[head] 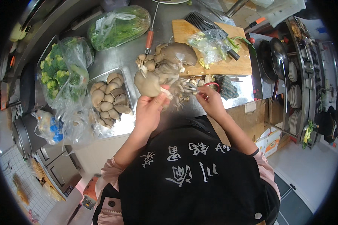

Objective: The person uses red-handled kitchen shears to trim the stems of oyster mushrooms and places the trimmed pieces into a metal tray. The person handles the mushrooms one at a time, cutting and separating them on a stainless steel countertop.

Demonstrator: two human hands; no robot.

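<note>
My left hand grips an oyster mushroom by its pale stem, with the broad cap facing up and left. My right hand holds red-handled scissors, their blades pointing left toward the mushrooms. Just beyond my hands lies a heap of large oyster mushrooms. Cut stem pieces are scattered on the steel counter between my hands. Left of my left hand, a metal tray holds several mushrooms. A dark patterned cloth lies right of the scissors.
A wooden cutting board at the back right bears a black-handled knife, a slotted black tool and a plastic bag with leaves. Bagged broccoli and bagged greens stand at the left. A red-handled utensil lies behind the mushrooms.
</note>
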